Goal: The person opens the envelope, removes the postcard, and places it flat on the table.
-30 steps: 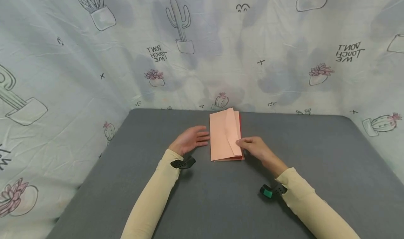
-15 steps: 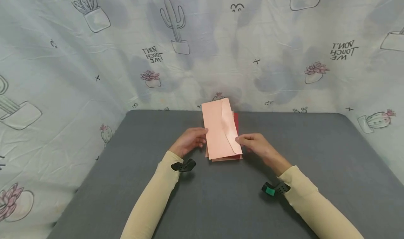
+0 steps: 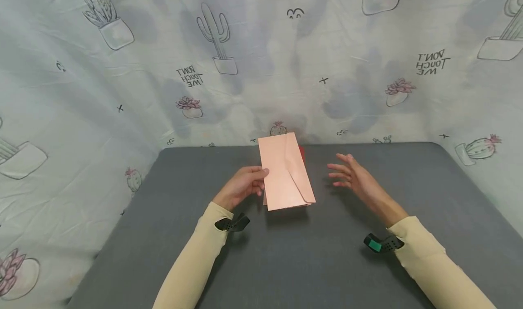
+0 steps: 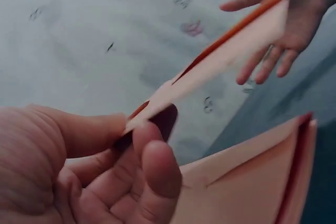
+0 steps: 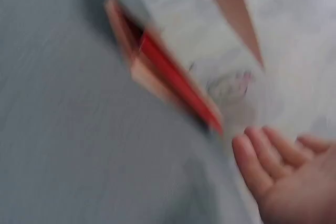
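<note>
one edge-held envelope (image 3: 284, 172), right grip (image 3: 353, 175) apart

Soft light, blurry right-wrist view

Left hand (image 3: 245, 184): the envelope (image 3: 283, 170) it grips blocks its right; other envelopes (image 5: 176, 80) just below that one. I see a gap between envelope and right hand (image 3: 351, 177), table (image 3: 437, 195) room to the latter's right. Curtain (image 3: 261, 95) bars passage beyond both.

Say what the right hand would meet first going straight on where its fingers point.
The right hand would probably meet the raised pink envelope held by the left hand; height is unclear, so it might instead reach the lower pile.
</note>
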`<state>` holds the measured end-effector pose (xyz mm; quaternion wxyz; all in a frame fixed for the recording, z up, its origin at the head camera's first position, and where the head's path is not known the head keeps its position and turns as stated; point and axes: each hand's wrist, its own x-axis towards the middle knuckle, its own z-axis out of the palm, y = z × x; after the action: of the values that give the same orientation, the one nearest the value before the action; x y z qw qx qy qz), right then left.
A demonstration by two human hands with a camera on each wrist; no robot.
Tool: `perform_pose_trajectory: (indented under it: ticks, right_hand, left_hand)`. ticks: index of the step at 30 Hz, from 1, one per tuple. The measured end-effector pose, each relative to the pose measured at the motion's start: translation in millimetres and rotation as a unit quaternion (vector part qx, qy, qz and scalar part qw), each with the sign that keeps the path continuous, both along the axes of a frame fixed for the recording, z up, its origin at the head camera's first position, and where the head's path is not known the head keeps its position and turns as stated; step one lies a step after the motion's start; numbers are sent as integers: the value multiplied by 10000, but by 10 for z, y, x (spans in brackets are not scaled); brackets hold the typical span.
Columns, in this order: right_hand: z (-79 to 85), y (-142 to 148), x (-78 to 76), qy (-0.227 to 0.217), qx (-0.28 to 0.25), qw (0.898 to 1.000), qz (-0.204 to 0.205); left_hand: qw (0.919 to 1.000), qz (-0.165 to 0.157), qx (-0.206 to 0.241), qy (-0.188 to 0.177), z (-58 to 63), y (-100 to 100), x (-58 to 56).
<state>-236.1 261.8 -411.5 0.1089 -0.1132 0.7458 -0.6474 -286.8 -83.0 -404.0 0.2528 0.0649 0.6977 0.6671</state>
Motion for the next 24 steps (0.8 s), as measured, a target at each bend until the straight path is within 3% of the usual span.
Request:
perform_pose_trajectory:
  ticks: [4,7,14,18,24]
  right_hand:
    - [-121,255,120,322,-258,9977,534]
    - [-189,380,204,520,-295,9960,664]
    - [-160,478,288,529,-25,9959,729]
    - [-77,434,328,554,467,9961,514]
    - [17,378,409,648,1193,9903,287]
  left_hand:
    - [9999,-138,-4,22,6,-11,142]
    - [9992,-392,-64,-33,-14,10,267]
    - [9942,-1045,33,-254,-48,53,650]
    - [9903,-1296,167,-467,-56,72,868]
    - [9861,-1562,149,-546,-88,119,1069]
